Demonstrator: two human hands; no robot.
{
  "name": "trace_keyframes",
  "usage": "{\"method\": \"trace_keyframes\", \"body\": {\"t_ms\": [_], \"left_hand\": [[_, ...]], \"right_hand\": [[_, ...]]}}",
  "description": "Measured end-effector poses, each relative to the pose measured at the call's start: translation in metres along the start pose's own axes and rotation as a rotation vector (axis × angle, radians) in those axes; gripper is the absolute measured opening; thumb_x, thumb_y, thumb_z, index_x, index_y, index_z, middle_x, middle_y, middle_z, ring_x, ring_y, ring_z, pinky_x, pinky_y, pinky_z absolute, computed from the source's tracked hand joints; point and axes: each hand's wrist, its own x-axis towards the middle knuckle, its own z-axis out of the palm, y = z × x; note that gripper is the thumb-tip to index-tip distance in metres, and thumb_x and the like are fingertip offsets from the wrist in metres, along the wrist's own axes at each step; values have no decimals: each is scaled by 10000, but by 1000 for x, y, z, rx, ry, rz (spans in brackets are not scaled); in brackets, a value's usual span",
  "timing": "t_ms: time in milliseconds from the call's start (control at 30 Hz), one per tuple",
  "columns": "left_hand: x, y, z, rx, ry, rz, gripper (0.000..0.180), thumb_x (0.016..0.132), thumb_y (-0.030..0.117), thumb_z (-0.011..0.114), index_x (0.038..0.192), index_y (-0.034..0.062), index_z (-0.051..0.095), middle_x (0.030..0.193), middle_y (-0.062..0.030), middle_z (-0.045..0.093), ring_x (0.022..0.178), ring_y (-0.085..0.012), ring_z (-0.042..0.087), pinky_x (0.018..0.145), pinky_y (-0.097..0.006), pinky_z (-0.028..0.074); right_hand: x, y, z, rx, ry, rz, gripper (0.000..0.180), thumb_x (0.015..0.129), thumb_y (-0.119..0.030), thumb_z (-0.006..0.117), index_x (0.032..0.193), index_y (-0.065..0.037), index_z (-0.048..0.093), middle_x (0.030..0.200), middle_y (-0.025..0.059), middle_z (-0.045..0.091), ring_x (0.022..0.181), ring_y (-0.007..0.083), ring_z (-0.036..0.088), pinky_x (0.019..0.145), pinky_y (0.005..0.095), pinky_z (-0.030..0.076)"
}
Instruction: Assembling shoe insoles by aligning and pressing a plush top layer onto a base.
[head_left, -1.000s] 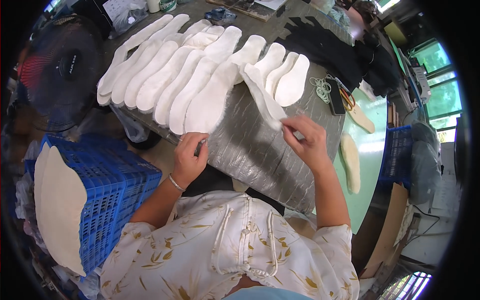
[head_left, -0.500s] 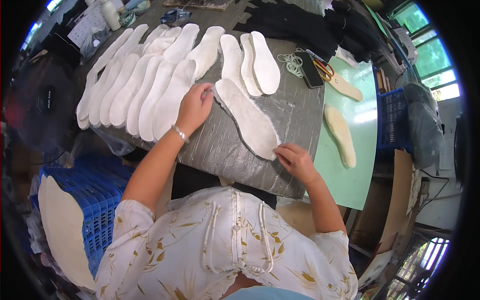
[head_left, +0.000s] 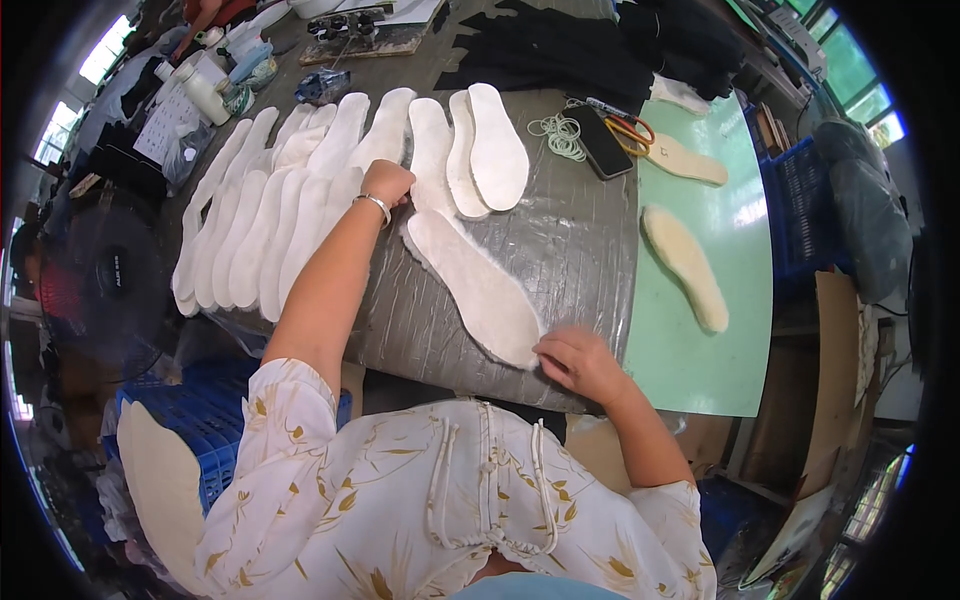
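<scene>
Since half a second ago the left hand [head_left: 387,183] has slid further up to the far tip of the long white fleecy insole [head_left: 470,285], and the right hand [head_left: 578,362] has come down to its near end, so the piece now lies stretched flat between the two hands instead of being steadied only in the middle. A second ago that same insole was lifted off the surface at the right hand; now it rests flat on the grey plastic-wrapped worktable [head_left: 570,240], which suggests the laying-down is done and the hands are only smoothing it.

The left hand is curled into a loose fist, knuckles pressing on the insole's far tip, with a thin bracelet at the wrist; it clamps nothing. The right hand lies palm down, fingers together, fingertips touching the insole's near edge (whether any of the fleece is pinched under them cannot be told).

Just left of the left hand a row of overlapping white insoles [head_left: 260,215] fans out. Beyond that hand, two more white insoles [head_left: 485,150] lie side by side. Farther right of the right hand, on the pale green mat [head_left: 700,350], lies a cream fleecy insole [head_left: 685,265], and beyond it a tan one [head_left: 685,160], orange-handled scissors [head_left: 630,128] and a dark phone [head_left: 600,143]. A blue plastic crate [head_left: 190,420] sits below the left elbow
</scene>
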Motion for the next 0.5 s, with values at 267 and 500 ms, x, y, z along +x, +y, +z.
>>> {"method": "trace_keyframes", "body": {"t_ms": [267,500], "left_hand": [[-10,14,-23,-167,-70,69,196,806,128,688,945,5,627,788,-89,673,550,-173,658,487,-290,531],[-56,10,-23,-252,111,148,328,870,281,715,1083,42,646,877,-22,653,577,-104,594,474,-232,436]], "right_hand": [[-37,30,-56,-62,75,345,203,805,-43,687,1004,-5,671,966,152,685,849,328,666,750,365,546],[-43,33,-31,267,215,845,243,929,-140,632,1019,77,691,793,104,698,705,128,624,666,276,508]]}}
